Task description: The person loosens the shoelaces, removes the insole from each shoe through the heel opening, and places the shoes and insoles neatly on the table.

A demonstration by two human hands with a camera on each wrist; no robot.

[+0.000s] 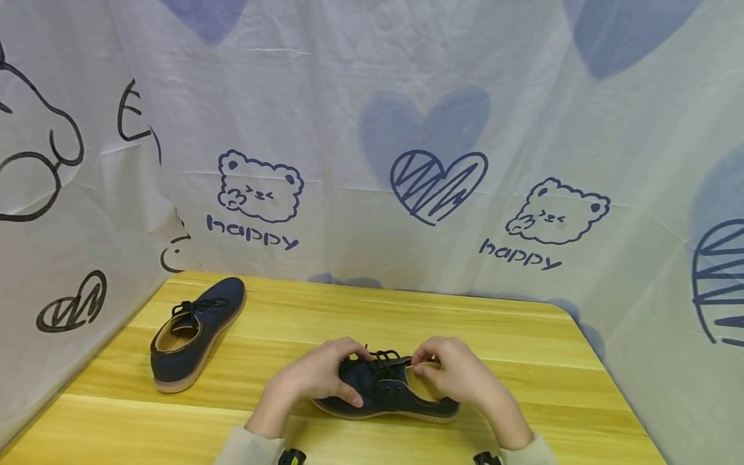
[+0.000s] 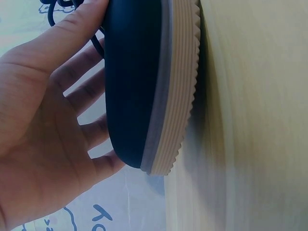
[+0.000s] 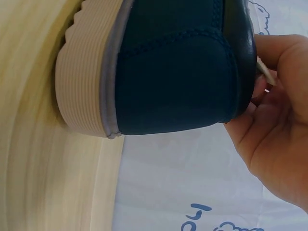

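Note:
A dark navy lace-up shoe (image 1: pixel 391 402) stands on its tan sole on the table, toe to the left. Around its toe end, my left hand (image 1: pixel 316 373) holds it, thumb on the near side and fingers along the far side. Over the heel opening, my right hand (image 1: pixel 459 371) pinches the edge of a tan insole (image 1: pixel 426 384), which shows tilted inside the shoe. From the right wrist view, the thin insole edge (image 3: pixel 266 72) sticks up between thumb and fingers behind the heel. Black laces (image 1: pixel 385 363) are tied in a bow.
The matching navy shoe (image 1: pixel 225 298) stands at the table's left, toe pointing away, laces tied. The yellow wood-grain table (image 1: pixel 290 316) ends at a white printed cloth (image 1: pixel 343 258) that hangs behind and along both sides.

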